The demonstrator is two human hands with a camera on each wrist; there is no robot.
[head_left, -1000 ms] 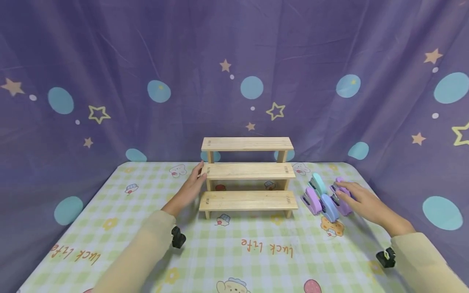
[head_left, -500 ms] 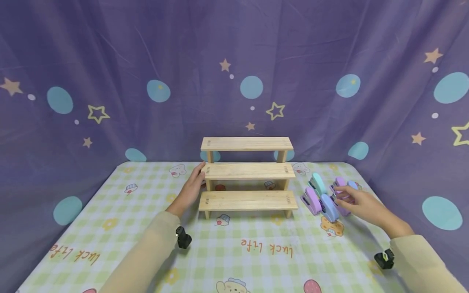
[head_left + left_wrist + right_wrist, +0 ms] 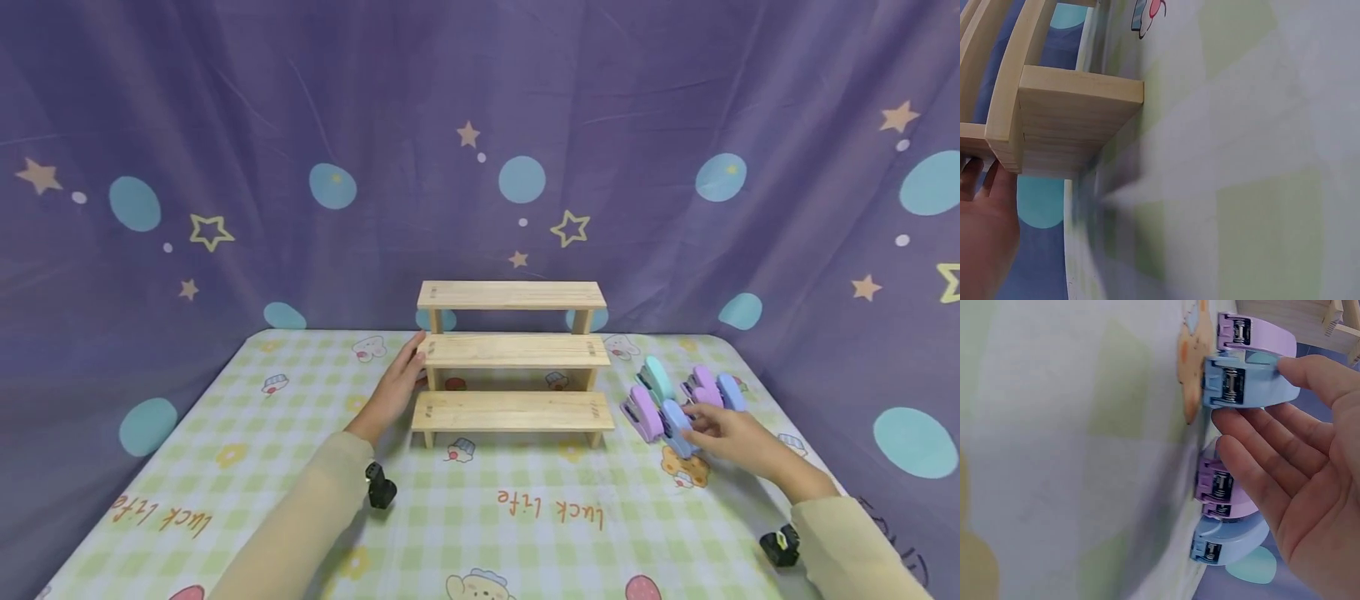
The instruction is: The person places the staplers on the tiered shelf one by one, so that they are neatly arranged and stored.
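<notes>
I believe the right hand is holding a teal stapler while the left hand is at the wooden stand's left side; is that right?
Not quite: the right hand holds a blue stapler, not a teal one, as the right wrist view shows; the rest stands.

Open passage over the tablecloth before the wooden shelf, narrow gap at its right, clustered staplers beyond

A person's left hand touches the left side of a three-tier pale wooden stand on a green-and-white checked cloth. The right hand touches a rounded light-blue stapler, just beside a lilac stapler and a turquoise stapler; near it are another lilac stapler and a second light-blue stapler. Behind hangs a star-printed purple curtain
</notes>
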